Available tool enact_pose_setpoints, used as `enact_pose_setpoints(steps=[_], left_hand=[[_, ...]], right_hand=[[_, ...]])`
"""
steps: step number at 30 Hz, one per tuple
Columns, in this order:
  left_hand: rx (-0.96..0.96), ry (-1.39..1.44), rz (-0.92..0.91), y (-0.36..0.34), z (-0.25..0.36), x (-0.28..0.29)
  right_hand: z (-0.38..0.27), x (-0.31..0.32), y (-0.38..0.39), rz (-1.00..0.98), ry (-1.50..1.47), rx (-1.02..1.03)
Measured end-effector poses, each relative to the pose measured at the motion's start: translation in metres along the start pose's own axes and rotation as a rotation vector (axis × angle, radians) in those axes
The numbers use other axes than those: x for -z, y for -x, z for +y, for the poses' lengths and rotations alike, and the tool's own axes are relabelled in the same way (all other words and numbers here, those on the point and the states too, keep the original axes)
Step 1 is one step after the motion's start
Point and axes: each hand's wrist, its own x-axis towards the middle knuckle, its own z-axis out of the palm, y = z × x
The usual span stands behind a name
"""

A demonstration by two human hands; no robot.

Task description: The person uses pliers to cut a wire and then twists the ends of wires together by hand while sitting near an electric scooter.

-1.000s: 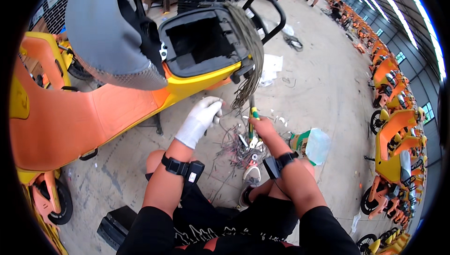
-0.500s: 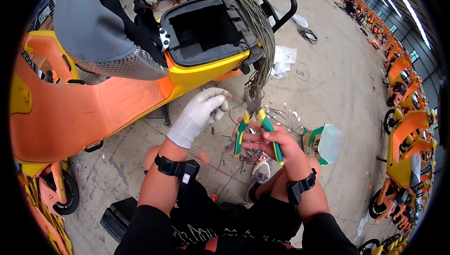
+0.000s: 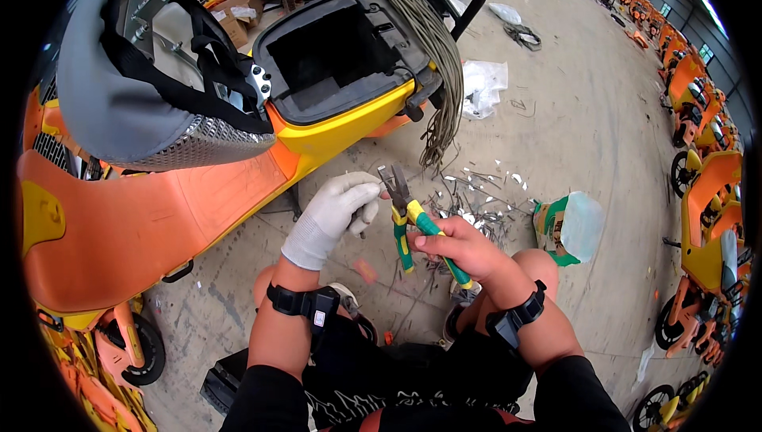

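By the scooter [image 3: 329, 140], my right hand [image 3: 460, 245], gripping pliers [image 3: 415, 210], has joined my left hand [image 3: 333, 214] at work; left grip, can't tell.

The left hand [image 3: 335, 214], gloved in white, curls its fingers [image 3: 361, 194] inward — palm turned right; the bare right hand [image 3: 467, 249] is closed in a grip; left forearm [image 3: 279, 333] and right forearm [image 3: 549, 333] slant inward — hands near each other.

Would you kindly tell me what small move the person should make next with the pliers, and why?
I would probably ease the gloved left hand back slightly before the right hand squeezes the pliers: their handles are spread, and their head sits right by the left fingertips.
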Motion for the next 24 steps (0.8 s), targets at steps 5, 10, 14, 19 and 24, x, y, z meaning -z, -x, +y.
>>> enact_pose_setpoints(steps=[5, 10, 14, 19, 24], left_hand=[[0.047, -0.060, -0.029, -0.004, -0.003, -0.004], [0.054, -0.053, -0.019, -0.006, -0.005, -0.009], [0.059, -0.059, 0.002, -0.005, 0.001, -0.017], [0.079, -0.038, 0.000, -0.004, 0.002, -0.019], [0.074, -0.077, 0.003, -0.005, 0.001, -0.022]], right_hand=[[0.005, -0.001, -0.001, 0.015, 0.121, 0.134], [0.003, -0.003, 0.002, 0.036, 0.218, 0.167], [0.005, -0.001, 0.003, 0.052, 0.311, 0.206], [0.010, -0.001, 0.003, 0.087, 0.403, 0.301], [0.018, -0.001, 0.002, 0.179, 0.504, 0.342]])
